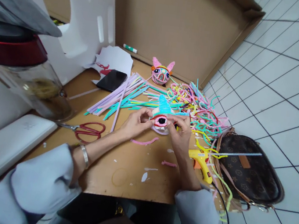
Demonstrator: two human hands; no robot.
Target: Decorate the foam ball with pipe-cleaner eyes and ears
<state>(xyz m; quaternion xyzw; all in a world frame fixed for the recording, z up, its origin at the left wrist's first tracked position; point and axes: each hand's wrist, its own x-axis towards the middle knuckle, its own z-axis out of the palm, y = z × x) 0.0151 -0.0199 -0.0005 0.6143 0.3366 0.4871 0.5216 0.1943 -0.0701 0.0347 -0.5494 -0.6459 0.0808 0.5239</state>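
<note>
Between my two hands is a small animal head made of pipe cleaners [164, 106], with a blue pointed ear and a black eye ringed in pink. My left hand [139, 121] pinches its left side near the eye. On the other side, the fingers of my right hand [178, 131] close on it and partly cover its second eye. Just below lies a loose pink pipe cleaner [145, 141], and a shorter pink piece [169, 164] rests near my right wrist. A finished-looking pink-eared head [161, 71] sits farther back on the table.
Lilac and teal pipe cleaners [118, 94] lie behind my hands, with a tangled colourful pile [202, 112] to the right. Red-handled scissors [89, 132] and a phone [112, 80] are left. A yellow glue gun [200, 162] and brown bag [247, 168] are right. A glass jar [49, 94] stands left.
</note>
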